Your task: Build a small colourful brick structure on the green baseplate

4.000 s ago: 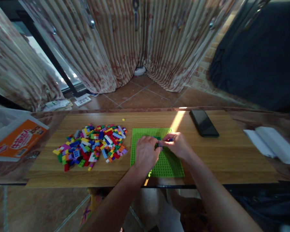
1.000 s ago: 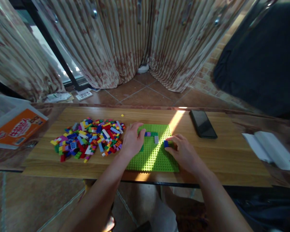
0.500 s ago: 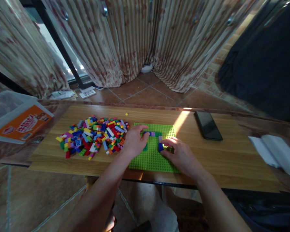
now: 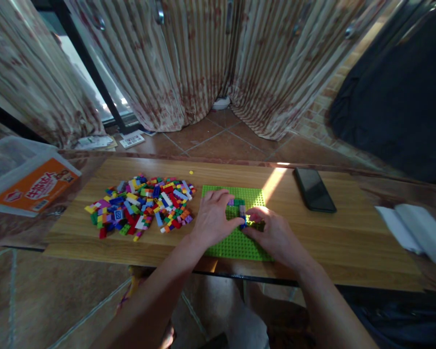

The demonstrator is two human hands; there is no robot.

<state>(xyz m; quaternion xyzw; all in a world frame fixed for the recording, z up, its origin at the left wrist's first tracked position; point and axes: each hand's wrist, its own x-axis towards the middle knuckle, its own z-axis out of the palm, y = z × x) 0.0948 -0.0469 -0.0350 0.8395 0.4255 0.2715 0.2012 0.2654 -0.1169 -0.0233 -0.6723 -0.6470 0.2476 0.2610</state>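
Observation:
A lime-green baseplate (image 4: 236, 247) lies on the wooden table, under both of my hands. On it runs a line of small bricks, with a green brick (image 4: 239, 202) at the far side and a pale purple-grey brick (image 4: 242, 210) turning toward me. At the near end is a blue brick (image 4: 243, 222), pinched between the thumb and fingers of my right hand (image 4: 267, 228). My left hand (image 4: 214, 218) covers the plate's left part, its thumb reaching to the blue brick's left side. Its other fingers are bent and apart from the thumb, and hide part of the brick line.
A heap of loose colored bricks (image 4: 141, 203) spreads left of the plate. A single yellow brick (image 4: 191, 172) lies behind it. To the right are a black phone (image 4: 314, 190) and folded white paper (image 4: 421, 232). A clear plastic box (image 4: 32, 182) stands at the far left.
My left hand has moved right from the plate's left side, bringing its thumb to the blue brick. My right hand stays in nearly the same place on that brick.

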